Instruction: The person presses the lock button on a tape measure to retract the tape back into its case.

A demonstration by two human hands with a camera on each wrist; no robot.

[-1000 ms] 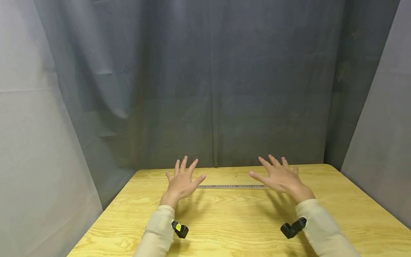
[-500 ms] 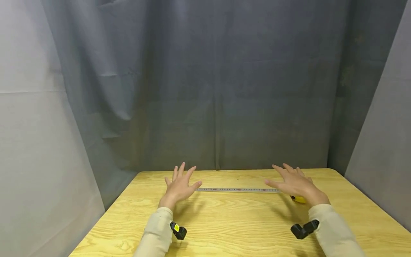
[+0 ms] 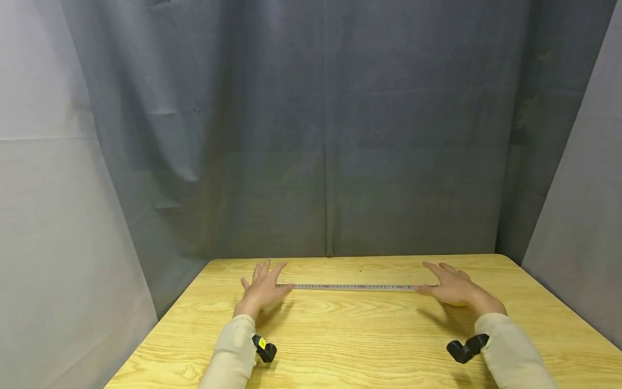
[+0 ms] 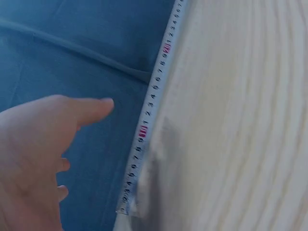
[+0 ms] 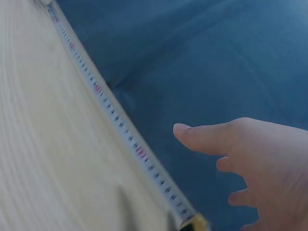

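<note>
Tape measure (image 3: 351, 287) lies pulled out flat across the far part of the wooden table (image 3: 369, 346), running left to right. Left hand (image 3: 261, 288) has dropped onto the table at the tape's left end, fingers straight and spread, thumb tip at or on the strip; not gripping. Right hand (image 3: 453, 289) has come down at the tape's right end, fingers loose and flat, thumb touching the strip; the yellow case (image 5: 196, 224) peeks out just under it in the right wrist view. A second ago both hands were raised and nearer the tape's middle; since then they have moved apart and down, so more strip shows between them. Judgement: the tape looks fully laid out and both ends are being pressed down, nothing grasped. Grey curtain (image 3: 311, 135) hangs behind the table.
</note>
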